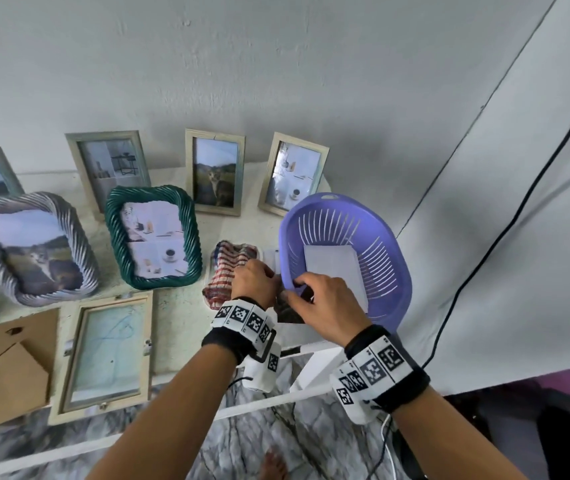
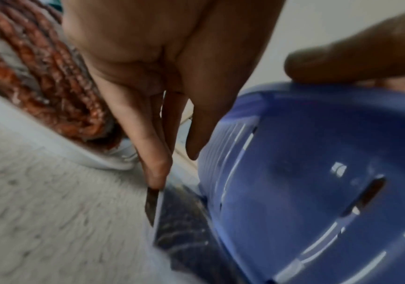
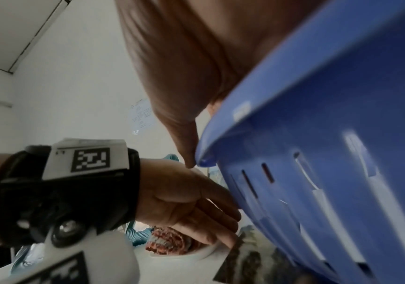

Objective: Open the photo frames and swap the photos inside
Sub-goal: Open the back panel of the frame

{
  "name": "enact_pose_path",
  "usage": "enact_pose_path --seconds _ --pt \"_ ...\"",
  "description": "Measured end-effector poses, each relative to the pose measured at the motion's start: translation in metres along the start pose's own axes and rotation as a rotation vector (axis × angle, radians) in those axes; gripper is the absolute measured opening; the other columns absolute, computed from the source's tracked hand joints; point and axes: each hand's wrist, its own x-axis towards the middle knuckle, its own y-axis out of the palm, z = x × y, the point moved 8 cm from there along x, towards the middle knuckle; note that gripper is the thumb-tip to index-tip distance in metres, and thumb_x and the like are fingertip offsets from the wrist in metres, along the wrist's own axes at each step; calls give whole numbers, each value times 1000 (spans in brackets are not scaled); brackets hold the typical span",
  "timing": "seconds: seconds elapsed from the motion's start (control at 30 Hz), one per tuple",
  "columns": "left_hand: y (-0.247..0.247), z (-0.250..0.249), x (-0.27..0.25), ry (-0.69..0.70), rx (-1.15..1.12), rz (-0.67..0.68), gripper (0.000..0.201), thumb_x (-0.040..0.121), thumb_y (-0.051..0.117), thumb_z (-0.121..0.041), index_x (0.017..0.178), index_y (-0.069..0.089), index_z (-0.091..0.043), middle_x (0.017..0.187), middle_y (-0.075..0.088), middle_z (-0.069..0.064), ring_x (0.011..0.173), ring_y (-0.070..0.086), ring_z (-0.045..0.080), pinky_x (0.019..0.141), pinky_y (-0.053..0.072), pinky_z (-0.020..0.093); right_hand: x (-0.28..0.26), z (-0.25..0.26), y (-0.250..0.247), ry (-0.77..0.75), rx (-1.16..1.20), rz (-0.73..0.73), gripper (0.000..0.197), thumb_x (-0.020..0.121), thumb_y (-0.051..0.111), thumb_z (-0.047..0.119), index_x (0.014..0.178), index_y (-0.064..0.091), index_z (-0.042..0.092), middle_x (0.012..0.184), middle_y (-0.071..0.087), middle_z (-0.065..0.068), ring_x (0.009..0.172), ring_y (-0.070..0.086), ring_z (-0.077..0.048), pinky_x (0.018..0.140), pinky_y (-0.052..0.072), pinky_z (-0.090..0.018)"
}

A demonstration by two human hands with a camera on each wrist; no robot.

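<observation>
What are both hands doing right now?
Left hand: pinching the edge of a dark photo beside the basket.
Right hand: gripping the rim of the purple basket, tilting it up.

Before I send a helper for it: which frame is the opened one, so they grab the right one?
Start at the purple basket on the table's right end, then follow the near table edge left, past both hands. The open frame lies flat there, pale wood, with no photo in it. Its brown backing board lies loose beside it, while the other frames stand with photos in.
</observation>
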Motion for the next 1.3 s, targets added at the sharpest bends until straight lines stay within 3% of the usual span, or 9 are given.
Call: enact_pose_path --seconds 0.1,0.23,0.33,0.43,0.63,0.8,1.0,1.2,1.3 --pt "-8 0 -4 23 -127 3 34 88 56 -34 77 71 -6 75 72 16 70 70 31 68 60 43 -1 3 -4 3 45 53 34 91 59 46 80 56 14 72 61 -4 67 54 -27 63 46 -39" --pt "-22 -12 -16 -15 -589 111 31 99 54 -29 99 67 0 88 73 18 68 72 23 51 56 30 7 0 -54 33 220 37 30 92 57 45 96 68 17 85 70 4 74 63 -10 72 50 -28" --pt "-32 -24 -25 49 -656 201 25 91 67 -22 109 66 -4 90 75 13 75 73 23 55 56 29 25 -4 -109 38 250 -83 25 90 60 43 94 70 20 84 70 6 76 65 -13 76 52 -32" --pt "-32 -29 -26 76 -650 236 31 86 72 -13 115 64 -6 90 74 14 81 73 28 65 61 38 57 -7 -135 60 81 -111 20 91 61 35 95 71 18 85 69 3 77 64 -17 75 46 -26" --pt "-29 -26 -23 74 -708 234 36 85 72 -10 119 62 -4 89 74 14 80 72 28 66 61 40 122 -29 -77 157 -347 267 34 84 71 30 112 68 12 109 67 -7 100 62 -25 83 47 -27" --pt "-27 -25 -22 79 -716 251 35 86 72 -9 119 61 -5 90 73 16 79 72 26 63 60 38 148 -57 -24 123 -649 458 35 60 82 43 80 64 20 81 67 0 79 66 -26 78 57 -38" --pt "-26 -26 -21 77 -727 263 35 86 71 -9 119 61 -5 89 74 15 77 73 24 62 59 36 129 -64 0 53 -823 471 46 85 67 37 123 55 15 120 60 -6 106 60 -29 90 51 -38" --pt "-28 -28 -22 85 -705 274 34 87 70 -10 120 61 -6 90 73 15 77 73 23 61 59 35 131 -70 -5 147 -645 444 52 69 82 40 110 59 17 105 66 -6 92 64 -29 81 53 -36" --pt "-30 -28 -23 91 -704 267 35 87 70 -10 120 60 -5 91 73 17 77 73 24 58 58 33 135 -65 -8 138 -635 417 36 83 70 28 113 58 12 110 65 -11 101 62 -34 79 48 -35"
